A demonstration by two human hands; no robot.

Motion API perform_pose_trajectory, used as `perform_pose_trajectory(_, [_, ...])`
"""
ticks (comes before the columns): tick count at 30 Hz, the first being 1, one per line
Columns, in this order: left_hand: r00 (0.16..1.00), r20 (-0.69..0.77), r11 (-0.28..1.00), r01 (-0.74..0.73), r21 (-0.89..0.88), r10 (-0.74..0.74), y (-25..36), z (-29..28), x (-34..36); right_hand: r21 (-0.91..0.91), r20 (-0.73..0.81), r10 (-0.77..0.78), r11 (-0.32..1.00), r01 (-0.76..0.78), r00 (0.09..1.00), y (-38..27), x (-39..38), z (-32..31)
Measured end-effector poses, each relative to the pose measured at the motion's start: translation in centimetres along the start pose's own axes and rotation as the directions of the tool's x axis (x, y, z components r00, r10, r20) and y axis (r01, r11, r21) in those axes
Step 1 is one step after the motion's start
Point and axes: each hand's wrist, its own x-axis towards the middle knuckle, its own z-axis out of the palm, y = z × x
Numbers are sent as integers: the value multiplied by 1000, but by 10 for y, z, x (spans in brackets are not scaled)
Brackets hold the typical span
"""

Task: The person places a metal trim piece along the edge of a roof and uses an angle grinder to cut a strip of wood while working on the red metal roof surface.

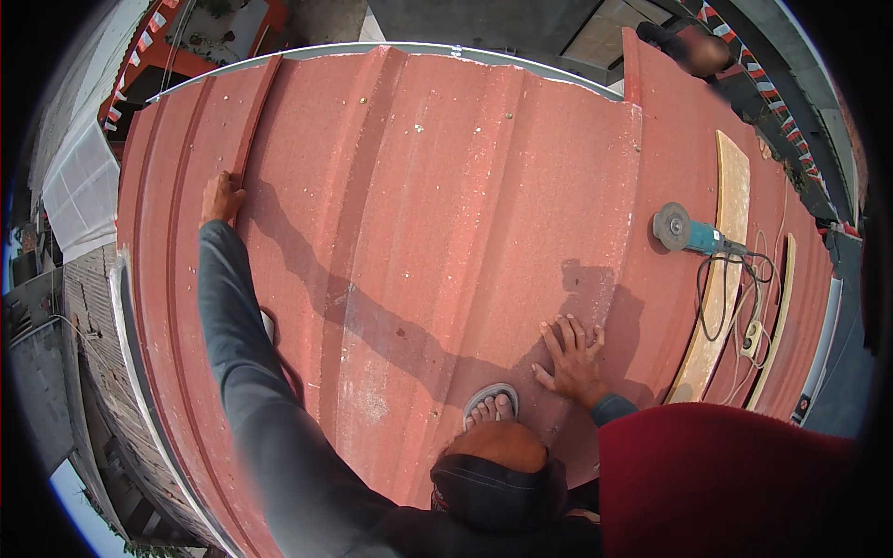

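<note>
My left hand [222, 198] is closed around the raised edge of a red metal roof strip [255, 116] on the left of the roof. My right hand [569, 363] lies open, fingers spread, on the red corrugated roofing [437, 232], beside its own shadow. My sandaled foot [488, 407] stands just left of that hand. Farther right, a teal angle grinder [702, 237] with a grey disc lies across a pale wooden plank [732, 177], its dark cord looping over the boards.
A second narrow board [772, 335] and a white extension socket [753, 342] with cord lie at the right. Another person [698, 51] is at the upper right beside flag bunting [783, 116]. The roof edge [456, 51] drops toward the ground; translucent sheeting [79, 195] hangs at left.
</note>
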Motion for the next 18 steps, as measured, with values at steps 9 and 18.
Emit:
perform_pose_trajectory(9, [994,5,992,108,68,-109,-30,-2,-22,96,-39,-49,994,52,998,-8,7,-6])
perform_pose_trajectory(18, [941,-215,883,-323,-341,262,226,18,-228,112,-64,-39,993,46,997,19,-14,1])
